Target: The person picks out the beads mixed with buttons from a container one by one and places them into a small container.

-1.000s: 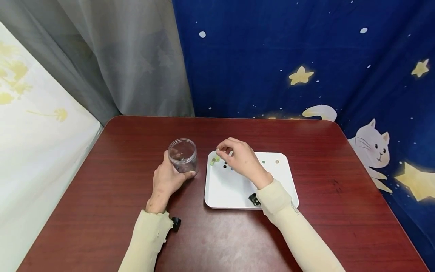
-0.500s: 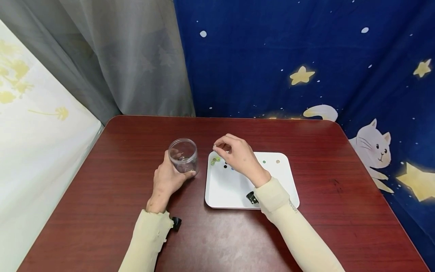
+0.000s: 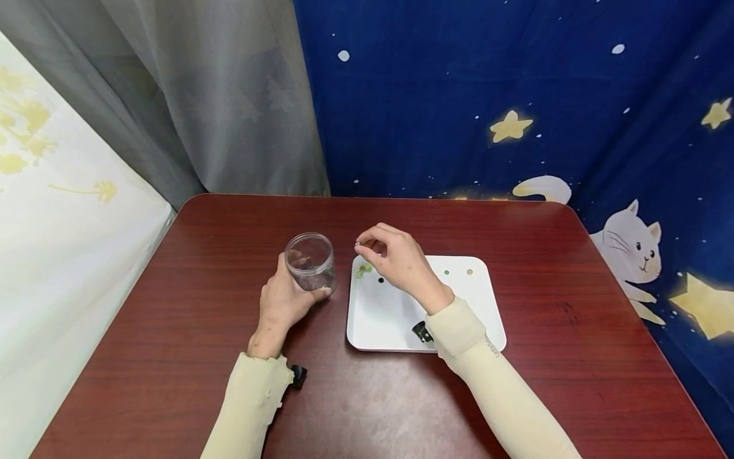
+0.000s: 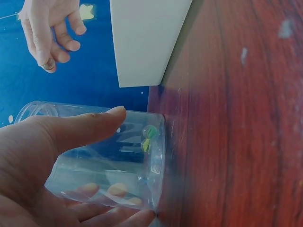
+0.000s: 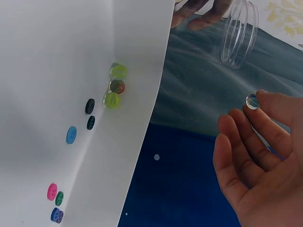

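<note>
the bench (image 3: 516,382) is dark red-brown with a wood grain. the tray (image 3: 390,319) is plain white. on it lie yellow-green marbles (image 5: 113,92), two black buttons (image 5: 90,113), a light blue button (image 5: 71,135), a pink button (image 5: 52,191) and a dark green button (image 5: 59,198). the jar (image 3: 310,261) is clear, with a green and yellow marble (image 4: 147,138) inside. the sleeves (image 3: 252,401) are pale cream. the backdrop (image 3: 516,95) is deep blue with yellow stars, white dots and a white cat (image 3: 627,245). the curtain (image 3: 201,95) is grey.
</note>
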Tool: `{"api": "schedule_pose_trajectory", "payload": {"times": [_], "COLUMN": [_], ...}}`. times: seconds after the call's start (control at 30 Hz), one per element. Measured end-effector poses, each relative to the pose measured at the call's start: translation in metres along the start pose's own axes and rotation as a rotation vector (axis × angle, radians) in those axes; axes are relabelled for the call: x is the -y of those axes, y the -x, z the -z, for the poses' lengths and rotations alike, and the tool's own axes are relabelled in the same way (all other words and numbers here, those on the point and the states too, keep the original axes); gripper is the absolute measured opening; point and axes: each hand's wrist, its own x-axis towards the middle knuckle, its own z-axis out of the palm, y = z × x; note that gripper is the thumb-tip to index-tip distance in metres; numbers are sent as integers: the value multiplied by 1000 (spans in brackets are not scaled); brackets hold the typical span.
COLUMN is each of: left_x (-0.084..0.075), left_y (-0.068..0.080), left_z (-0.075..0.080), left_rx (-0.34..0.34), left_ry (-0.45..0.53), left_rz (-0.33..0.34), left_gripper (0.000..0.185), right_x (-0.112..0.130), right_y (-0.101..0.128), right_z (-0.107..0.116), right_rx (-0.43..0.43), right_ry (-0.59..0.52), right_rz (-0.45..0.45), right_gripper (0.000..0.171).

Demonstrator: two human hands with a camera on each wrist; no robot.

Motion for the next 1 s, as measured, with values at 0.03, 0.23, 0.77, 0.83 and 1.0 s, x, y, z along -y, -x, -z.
{"api": "schedule_pose_trajectory", "payload": {"times": [0.03,0.23,0.77,0.83,1.0], "left_x": [0,-1,-1,-1,-2], "left_y": [0,0,0,0,0], "left_z": [0,0,-1,0,1], "left_rx": [0,-7,-14,-11,-2], "left_ry": [0,-5,-10,-9,-13], "left_rz": [0,-10,-8,-6,-2], "left_gripper": [103,103,104,105,104], "right_x": [1,3,9,10,13], "right_y": [0,-2,-9,-9,-12], "right_z": [0,0,-7,-8,-9], "right_rx": [1,-5,4,6,8], "right_ry": [-3,-10,-62,-59,-69], "right_rz": [-1,14,43,45,50], "right_gripper": [8,8,11,12,11]}}
